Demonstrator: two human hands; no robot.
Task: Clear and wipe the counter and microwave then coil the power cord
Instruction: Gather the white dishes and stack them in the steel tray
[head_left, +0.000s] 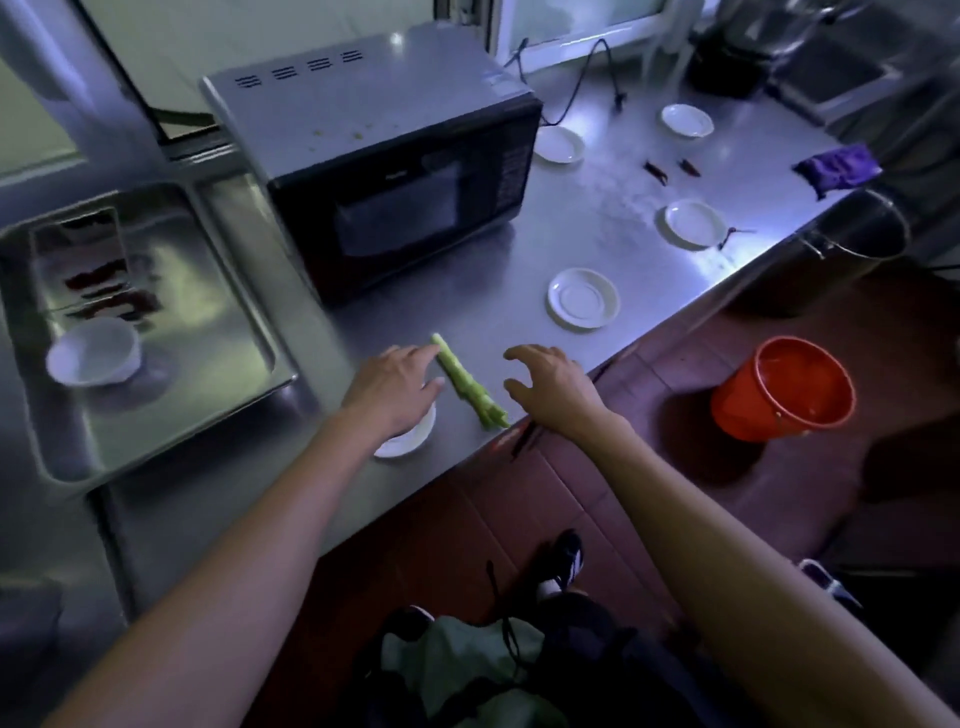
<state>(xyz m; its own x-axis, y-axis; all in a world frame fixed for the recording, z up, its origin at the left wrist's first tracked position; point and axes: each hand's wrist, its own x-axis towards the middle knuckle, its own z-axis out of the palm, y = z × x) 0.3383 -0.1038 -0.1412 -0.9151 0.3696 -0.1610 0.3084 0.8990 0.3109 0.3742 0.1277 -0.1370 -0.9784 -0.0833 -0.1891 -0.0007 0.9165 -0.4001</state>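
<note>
A green vegetable stalk (467, 384) lies on the steel counter (597, 249) near its front edge. My left hand (395, 384) lies over a small white dish (410, 441), fingers straight, fingertips touching the stalk. My right hand (545, 382) hovers to the right of the stalk, fingers spread and loosely bent, holding nothing. The microwave (384, 156) stands behind, with crumbs on its top. Its black power cord (587, 73) loops at the back. Several white saucers (583, 299) and dark chili pieces (655, 171) are scattered on the counter. A purple cloth (836, 169) lies at the far right.
A sink (145, 332) at the left holds a white bowl (93, 353) and a tray with dark red pieces (104, 291). An orange bucket (784, 389) and a steel pot (852, 234) stand on the floor beside the counter's right edge.
</note>
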